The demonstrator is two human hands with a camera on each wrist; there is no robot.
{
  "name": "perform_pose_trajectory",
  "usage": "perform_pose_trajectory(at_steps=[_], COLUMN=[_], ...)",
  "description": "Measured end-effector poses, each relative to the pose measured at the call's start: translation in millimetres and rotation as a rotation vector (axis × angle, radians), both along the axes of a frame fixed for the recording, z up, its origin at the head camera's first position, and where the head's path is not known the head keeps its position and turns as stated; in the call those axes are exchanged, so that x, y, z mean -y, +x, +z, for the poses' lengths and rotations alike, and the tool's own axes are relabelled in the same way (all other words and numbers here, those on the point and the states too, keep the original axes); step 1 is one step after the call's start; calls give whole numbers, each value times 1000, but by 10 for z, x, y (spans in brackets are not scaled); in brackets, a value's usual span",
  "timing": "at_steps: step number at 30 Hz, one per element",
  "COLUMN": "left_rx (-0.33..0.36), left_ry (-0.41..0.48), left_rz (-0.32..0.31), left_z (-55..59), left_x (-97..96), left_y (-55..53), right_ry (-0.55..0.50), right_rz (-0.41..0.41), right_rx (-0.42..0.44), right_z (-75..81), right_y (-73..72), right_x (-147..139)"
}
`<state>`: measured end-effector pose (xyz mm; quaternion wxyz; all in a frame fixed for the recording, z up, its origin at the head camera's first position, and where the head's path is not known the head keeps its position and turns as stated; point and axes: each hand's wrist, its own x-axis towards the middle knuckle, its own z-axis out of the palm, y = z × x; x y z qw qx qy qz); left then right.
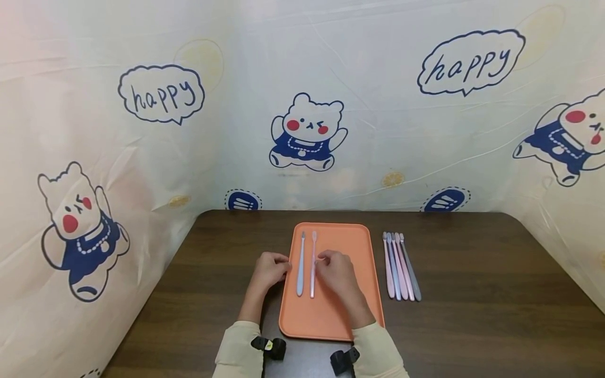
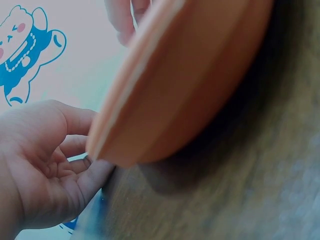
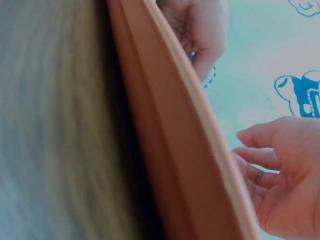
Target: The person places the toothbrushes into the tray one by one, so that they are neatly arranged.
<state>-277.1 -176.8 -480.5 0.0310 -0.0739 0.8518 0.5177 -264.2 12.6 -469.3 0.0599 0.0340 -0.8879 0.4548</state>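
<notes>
An orange tray [image 1: 335, 323] lies on the table, with a blue toothbrush [image 1: 300, 270] and a pink toothbrush [image 1: 312, 275] side by side on its left half, heads toward the back. My left hand [image 1: 271, 270] grips the tray's left rim; the left wrist view shows the thumb and fingers of that hand [image 2: 50, 160] pinching the edge. Over the tray, my right hand [image 1: 339, 273] has its fingertips right beside the pink toothbrush's handle. In the right wrist view this hand [image 3: 285, 175] has loosely bent fingers, thumb and forefinger apart; the tray wall partly hides it, so contact is unclear.
Right of the tray, several pink, blue and grey toothbrushes [image 1: 399, 270] lie close together on the dark wooden table [image 1: 472, 325]. A patterned curtain [image 1: 378, 131] stands behind and at both sides. Both forearms carry black wrist straps [image 1: 344, 361].
</notes>
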Motion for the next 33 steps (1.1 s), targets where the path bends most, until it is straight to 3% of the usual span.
perform_pose_trajectory(at_steps=[13, 33], left_rx=[5, 7], left_ry=[5, -10], left_rz=[-3, 1], left_z=[7, 16], left_x=[-2, -12], left_y=[8, 14], right_ry=[-27, -43], right_rz=[-24, -78], right_rx=[-3, -27], right_z=[168, 198], right_y=[-10, -71], right_x=[-246, -606])
